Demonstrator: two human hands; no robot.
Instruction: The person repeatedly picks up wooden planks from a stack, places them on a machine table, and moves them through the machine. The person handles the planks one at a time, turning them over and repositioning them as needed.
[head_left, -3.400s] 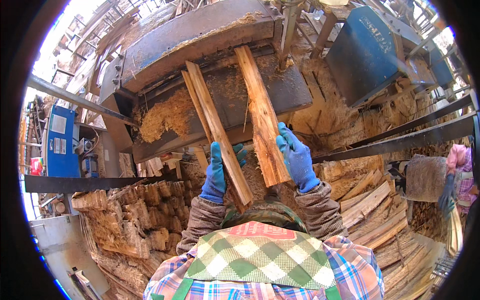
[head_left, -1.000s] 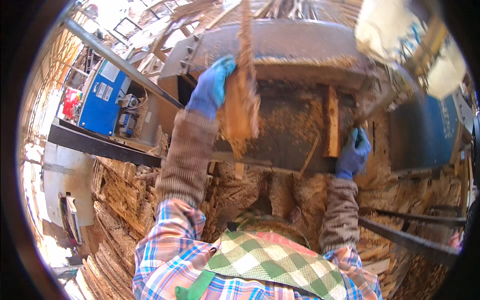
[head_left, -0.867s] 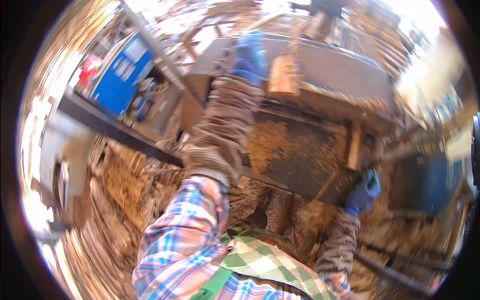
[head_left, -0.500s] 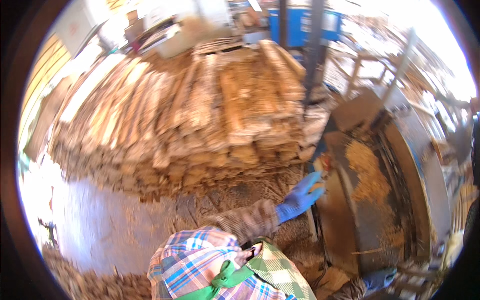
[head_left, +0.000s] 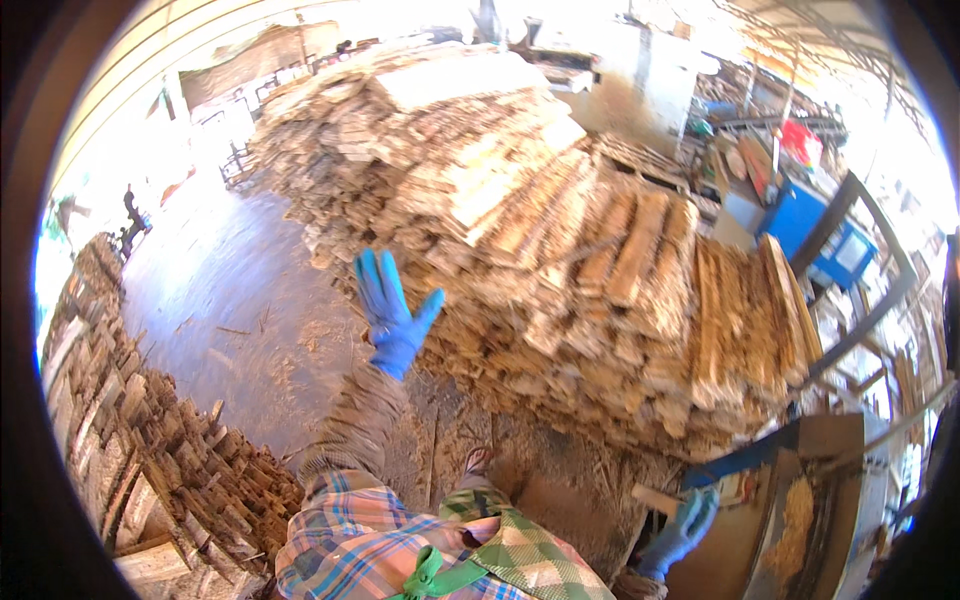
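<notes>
My left hand (head_left: 393, 318), in a blue glove, is raised with fingers spread and thumb out to the side. Nothing is in it. Behind it lies the near edge of a big stack of rough boards (head_left: 540, 300), bark-edged and layered. At lower right my right hand (head_left: 684, 528), also gloved in blue, has its fingers curled at a short flat piece of wood (head_left: 654, 499), which juts out to the left of the glove. The hand partly hides the wood's inner end. Just right of that hand stands a brown metal machine trough (head_left: 735, 545) with pale sawdust (head_left: 795, 530) inside.
Another pile of stacked wood pieces (head_left: 160, 450) fills the lower left. Between the piles runs a grey floor (head_left: 220, 290) strewn with chips. A blue box (head_left: 825, 230), a dark metal frame (head_left: 880, 265) and loose timber stand at the far right.
The view has swung left, so the machine sits lower right. My left hand has left the machine's edge and opened out over the floor. My right hand shows at the machine's near-left corner.
</notes>
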